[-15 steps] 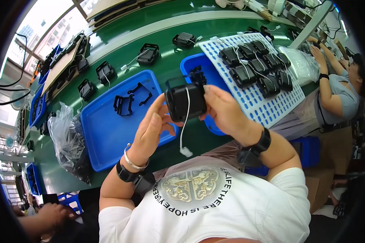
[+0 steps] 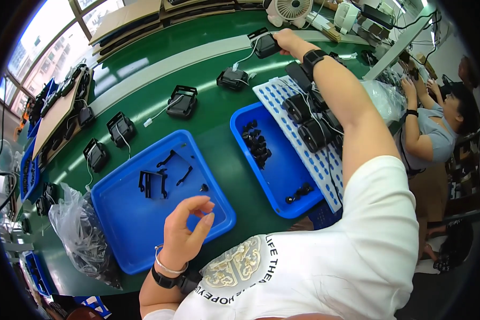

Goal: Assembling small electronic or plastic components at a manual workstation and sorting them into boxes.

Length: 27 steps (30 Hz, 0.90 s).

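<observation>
At top centre, the right hand (image 2: pixel 285 40) grips a black box (image 2: pixel 265 45) over the green belt (image 2: pixel 197 37), arm stretched to reach it. The left hand (image 2: pixel 184 234), fingers loosely curled and empty, hovers over the blue tray (image 2: pixel 122 224) at lower left.

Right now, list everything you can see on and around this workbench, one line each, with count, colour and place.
Bench: one, green, running across the view.
Left tray: one, blue, holding a few black brackets.
Right tray: one, blue, with small black parts.
Perforated board: one, white and blue, carrying several black devices.
Devices on the bench: about five, black, some with white cables, in a row behind the trays.
Plastic bag: one, clear, dark parts inside, left of the left tray.
Fan: one, white, far edge.
Co-worker: one, grey top, at right.
Left hand: empty, fingers curled over the left tray.
Right hand: gripping a black device at the far side.
</observation>
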Available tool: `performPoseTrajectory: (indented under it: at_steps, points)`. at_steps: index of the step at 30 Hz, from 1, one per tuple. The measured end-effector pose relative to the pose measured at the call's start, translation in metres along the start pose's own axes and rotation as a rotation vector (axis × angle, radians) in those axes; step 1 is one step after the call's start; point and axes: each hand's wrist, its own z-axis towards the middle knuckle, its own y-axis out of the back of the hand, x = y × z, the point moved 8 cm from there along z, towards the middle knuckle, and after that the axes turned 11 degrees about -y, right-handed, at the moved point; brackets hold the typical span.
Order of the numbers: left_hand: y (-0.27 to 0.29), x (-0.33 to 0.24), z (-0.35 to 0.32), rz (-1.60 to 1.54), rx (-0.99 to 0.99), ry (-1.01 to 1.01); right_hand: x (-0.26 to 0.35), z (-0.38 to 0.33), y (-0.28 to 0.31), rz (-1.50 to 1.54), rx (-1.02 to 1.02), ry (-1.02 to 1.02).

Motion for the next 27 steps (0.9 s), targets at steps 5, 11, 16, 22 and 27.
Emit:
performPoseTrajectory:
  at_steps: [5,11,16,22,27]
  points:
    - [0.003,-0.004,0.003,0.048,0.052,-0.026,-0.043,0.038,-0.025,-0.31,0.082,-0.244]
    - [0.0,-0.002,0.003,0.075,0.091,-0.02,-0.065,0.046,-0.029,-0.377,0.123,-0.328]
    - [-0.002,-0.003,0.003,0.057,0.005,-0.018,-0.053,0.03,-0.003,-0.463,0.024,-0.36]
    - [-0.006,-0.003,-0.001,-0.006,-0.026,0.003,-0.029,0.017,0.048,-0.195,0.225,-0.138]
    - [-0.002,0.005,-0.004,-0.014,-0.067,0.038,0.046,-0.109,0.077,-0.274,0.186,0.126]
